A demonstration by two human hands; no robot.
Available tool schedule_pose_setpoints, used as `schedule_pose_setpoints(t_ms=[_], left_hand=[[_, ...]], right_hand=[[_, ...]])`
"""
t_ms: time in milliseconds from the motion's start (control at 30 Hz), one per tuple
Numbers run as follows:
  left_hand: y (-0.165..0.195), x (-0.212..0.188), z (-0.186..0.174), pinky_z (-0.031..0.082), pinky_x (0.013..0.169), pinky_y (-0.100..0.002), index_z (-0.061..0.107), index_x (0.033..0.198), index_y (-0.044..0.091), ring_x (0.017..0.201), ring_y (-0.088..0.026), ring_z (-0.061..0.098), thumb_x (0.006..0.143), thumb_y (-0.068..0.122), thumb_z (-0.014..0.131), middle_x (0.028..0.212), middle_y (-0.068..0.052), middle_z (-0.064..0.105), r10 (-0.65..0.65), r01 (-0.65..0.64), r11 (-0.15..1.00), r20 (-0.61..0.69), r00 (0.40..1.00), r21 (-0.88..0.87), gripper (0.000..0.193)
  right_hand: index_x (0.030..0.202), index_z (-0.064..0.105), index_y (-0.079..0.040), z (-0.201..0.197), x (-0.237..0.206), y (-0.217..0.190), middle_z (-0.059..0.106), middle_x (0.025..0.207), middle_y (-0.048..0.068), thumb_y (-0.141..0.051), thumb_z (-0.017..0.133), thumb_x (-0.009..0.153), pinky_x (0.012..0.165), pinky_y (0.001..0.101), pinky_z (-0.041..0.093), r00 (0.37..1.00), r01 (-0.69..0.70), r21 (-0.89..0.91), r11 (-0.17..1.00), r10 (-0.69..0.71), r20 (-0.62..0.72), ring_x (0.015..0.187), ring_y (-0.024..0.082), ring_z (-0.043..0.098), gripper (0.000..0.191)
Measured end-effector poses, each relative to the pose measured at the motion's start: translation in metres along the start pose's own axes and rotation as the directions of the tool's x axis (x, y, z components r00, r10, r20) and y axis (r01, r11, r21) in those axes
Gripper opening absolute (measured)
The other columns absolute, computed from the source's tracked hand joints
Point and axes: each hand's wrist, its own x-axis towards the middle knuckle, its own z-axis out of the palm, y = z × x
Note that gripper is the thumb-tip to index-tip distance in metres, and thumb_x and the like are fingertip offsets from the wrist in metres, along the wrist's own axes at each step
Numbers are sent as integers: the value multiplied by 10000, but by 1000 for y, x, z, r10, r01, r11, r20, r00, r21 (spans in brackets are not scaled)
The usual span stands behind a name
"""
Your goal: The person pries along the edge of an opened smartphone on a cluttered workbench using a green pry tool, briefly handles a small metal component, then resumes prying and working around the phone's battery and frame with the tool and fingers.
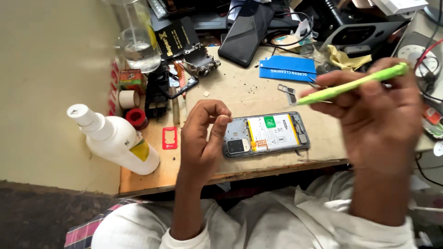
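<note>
Holding a green screwdriver (353, 84) in the right hand (376, 110), fingers closed around its handle, thin metal tip pointing left and slightly down, raised above the bench (240, 92) and clear of everything on it. Hovering just left of an opened phone (266, 135) with the left hand (203, 136), fingers curled and thumb pinched against the fingertips; whether some tiny part sits in that pinch cannot be told.

Lying flat near the front edge of the bench, back cover off, battery and camera block exposed, long axis running left to right. Lying below and to the left of the screwdriver tip, and just to the right of the left hand, whose knuckles overlap the phone's camera end in this view. Nearer by far to the left hand; right hand up in the air above the phone's far right end.

Standing off to the left: a white plastic bottle (117, 140) on its side, a small red frame (169, 138) flat on the wood, a red tape roll (136, 117). Farther back, a blue packet (287, 68) and a dark phone (245, 32) leaning among cables.
</note>
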Motion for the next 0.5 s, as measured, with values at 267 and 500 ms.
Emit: schedule_pose_setpoints(t_ms=[267,500], left_hand=[[3,-2,-4,529,934,-302,585,1112,34,997,-137,623,1101,168,582,1084,-38,617,8,-8,1000,28,1000,19,135],[7,-1,-3,530,903,-305,602,1095,28,966,-150,611,1089,173,600,1039,-44,618,27,-28,999,36,999,28,146]], right_hand=[[1472,208,-129,72,-13,19,711,1094,240,72,620,1052,965,466,666,990,144,-203,969,-140,32,1001,343,764,622],[1407,292,-83,73,-14,21,713,1087,242,82,609,1058,984,417,653,989,142,-308,941,-120,91,1045,326,761,499]])
